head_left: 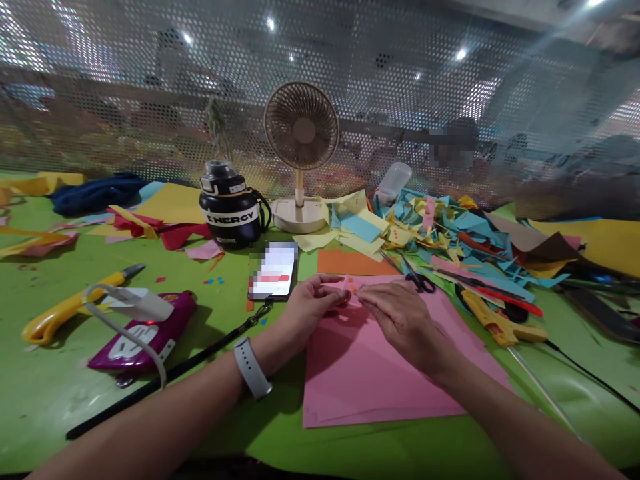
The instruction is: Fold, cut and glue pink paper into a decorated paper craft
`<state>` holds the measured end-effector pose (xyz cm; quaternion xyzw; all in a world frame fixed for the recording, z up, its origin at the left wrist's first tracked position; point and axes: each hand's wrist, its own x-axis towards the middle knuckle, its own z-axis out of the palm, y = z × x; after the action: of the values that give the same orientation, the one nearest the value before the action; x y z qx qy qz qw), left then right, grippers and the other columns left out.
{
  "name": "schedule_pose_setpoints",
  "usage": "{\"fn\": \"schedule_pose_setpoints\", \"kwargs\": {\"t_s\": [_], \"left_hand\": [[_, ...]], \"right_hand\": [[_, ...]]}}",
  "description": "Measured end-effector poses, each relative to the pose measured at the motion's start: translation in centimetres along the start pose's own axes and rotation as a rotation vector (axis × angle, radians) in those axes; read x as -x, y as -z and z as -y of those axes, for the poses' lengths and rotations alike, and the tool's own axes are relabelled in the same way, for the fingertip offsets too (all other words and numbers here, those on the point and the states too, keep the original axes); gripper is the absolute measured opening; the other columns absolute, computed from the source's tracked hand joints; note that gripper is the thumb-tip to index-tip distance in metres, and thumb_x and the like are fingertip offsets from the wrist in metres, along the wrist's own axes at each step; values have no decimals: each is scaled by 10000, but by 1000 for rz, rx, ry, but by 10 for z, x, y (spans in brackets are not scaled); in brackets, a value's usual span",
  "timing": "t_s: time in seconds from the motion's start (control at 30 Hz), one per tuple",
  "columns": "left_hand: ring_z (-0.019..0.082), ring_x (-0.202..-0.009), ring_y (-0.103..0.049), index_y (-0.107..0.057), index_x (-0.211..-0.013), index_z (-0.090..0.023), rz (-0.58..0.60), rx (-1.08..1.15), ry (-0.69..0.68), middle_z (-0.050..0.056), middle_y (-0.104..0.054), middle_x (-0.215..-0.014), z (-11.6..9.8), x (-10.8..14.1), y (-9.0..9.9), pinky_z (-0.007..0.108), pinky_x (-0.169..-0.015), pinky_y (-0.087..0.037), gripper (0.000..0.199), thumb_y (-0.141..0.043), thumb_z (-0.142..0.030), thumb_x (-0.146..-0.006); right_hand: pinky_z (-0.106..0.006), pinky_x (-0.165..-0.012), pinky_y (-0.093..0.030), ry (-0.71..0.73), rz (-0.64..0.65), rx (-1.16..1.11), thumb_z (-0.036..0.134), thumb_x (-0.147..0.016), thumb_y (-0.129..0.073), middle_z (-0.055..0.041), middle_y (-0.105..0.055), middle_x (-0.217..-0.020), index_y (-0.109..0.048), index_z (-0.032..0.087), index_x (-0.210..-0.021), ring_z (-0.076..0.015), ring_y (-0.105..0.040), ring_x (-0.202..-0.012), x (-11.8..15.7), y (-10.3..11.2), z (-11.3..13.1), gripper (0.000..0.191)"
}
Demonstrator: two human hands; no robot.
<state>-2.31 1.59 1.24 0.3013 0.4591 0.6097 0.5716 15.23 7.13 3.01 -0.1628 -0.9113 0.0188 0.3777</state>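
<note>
A small piece of pink paper [351, 284] with orange bits on it stands between my two hands. My left hand [316, 305] pinches its left side between thumb and fingers. Just right of it, my right hand [403, 320] has its fingertips pressed together; whatever they hold is too small to make out. Both hands are above a stack of pink paper sheets [380, 390]. An orange sheet [350, 262] lies beyond the stack, and black-handled scissors [421, 283] rest at its far right edge.
A phone [274, 270], a black bottle [233, 213] and a fan [301, 127] stand ahead. Paper scraps [430, 227] pile up at the back right. Right of the stack lies a yellow glue gun [500, 323]; on the left are a purple power bank [145, 340] and a yellow-handled tool [75, 303].
</note>
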Motion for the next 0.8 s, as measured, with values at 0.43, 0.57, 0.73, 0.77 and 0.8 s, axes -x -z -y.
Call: {"fn": "schedule_pose_setpoints", "kwargs": {"t_s": [0.43,0.57,0.73,0.77,0.8], "left_hand": [[124,-637,-632,-597,-1003,-125,-16,5,0,33,-687,-712,-2,2,-2,227,-598,-480,337,-755,-141,-705],[116,-635,-630,-593,-1001,-120,-9,10,-8,32,-686,-708,-2,2,-3,225,-610,-486,316,-739,-123,-720],[119,-627,-628,-596,-993,-123,-5,9,-6,27,-683,-698,-3,2,-3,229,-603,-489,331,-759,-147,-706],[118,-629,-628,-597,-993,-123,-6,7,-6,27,-683,-699,-3,2,-3,228,-604,-489,330,-760,-148,-706],[117,-630,-629,-597,-995,-123,-9,2,-7,27,-683,-700,-3,2,-3,225,-606,-489,330,-758,-147,-708]], "right_hand": [[-372,-843,-495,4,-37,7,131,-896,-527,-64,-733,-995,-665,228,-1082,-201,-668,-930,1,2,-5,252],[-366,-841,-500,15,-39,-2,130,-892,-540,-67,-733,-987,-661,215,-1078,-197,-668,-922,1,1,-5,238],[-364,-832,-504,11,-33,12,131,-893,-536,-61,-735,-978,-666,217,-1060,-202,-672,-907,1,0,-5,228],[-362,-830,-505,11,-32,12,130,-892,-538,-62,-735,-976,-667,212,-1055,-203,-672,-906,1,-1,-5,224],[-360,-830,-505,12,-29,11,126,-890,-539,-65,-735,-975,-668,205,-1051,-203,-672,-905,1,-1,-5,221]]}}
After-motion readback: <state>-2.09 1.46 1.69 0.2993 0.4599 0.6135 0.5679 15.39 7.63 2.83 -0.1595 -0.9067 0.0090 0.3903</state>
